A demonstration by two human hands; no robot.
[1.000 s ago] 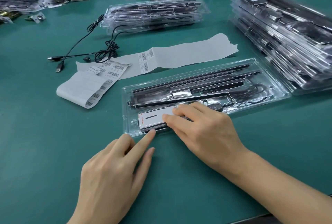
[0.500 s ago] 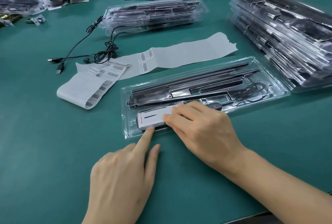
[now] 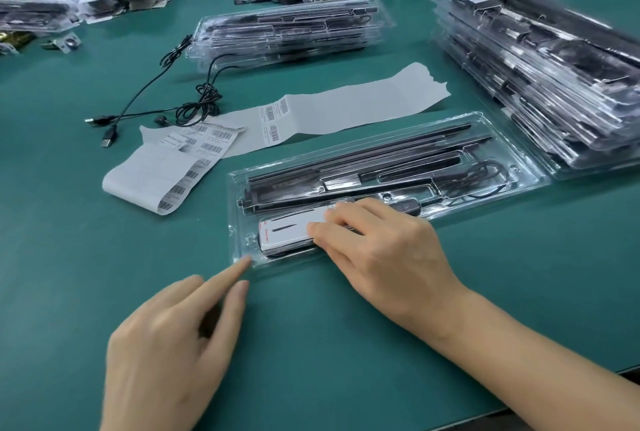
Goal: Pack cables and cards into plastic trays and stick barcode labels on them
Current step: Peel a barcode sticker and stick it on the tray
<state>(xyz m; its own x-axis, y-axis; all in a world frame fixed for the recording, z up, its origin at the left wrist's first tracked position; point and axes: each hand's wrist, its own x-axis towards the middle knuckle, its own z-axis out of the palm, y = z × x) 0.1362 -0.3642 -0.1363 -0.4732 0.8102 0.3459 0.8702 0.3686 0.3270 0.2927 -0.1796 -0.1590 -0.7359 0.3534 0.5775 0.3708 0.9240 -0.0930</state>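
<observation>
Flat-fingered, your right hand [image 3: 388,254] is seating the card [image 3: 291,228] in the tray [image 3: 530,171]; your left hand [image 3: 166,354], forefinger straight, is steadying it.

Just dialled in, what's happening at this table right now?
A person is packing a clear plastic tray on the green table. The right hand presses flat on a white card in the tray's near slot, while the left hand touches the tray's near left corner with its index fingertip. Black bars and a coiled cable already sit inside. Barcode label sheets lie beside it.
</observation>
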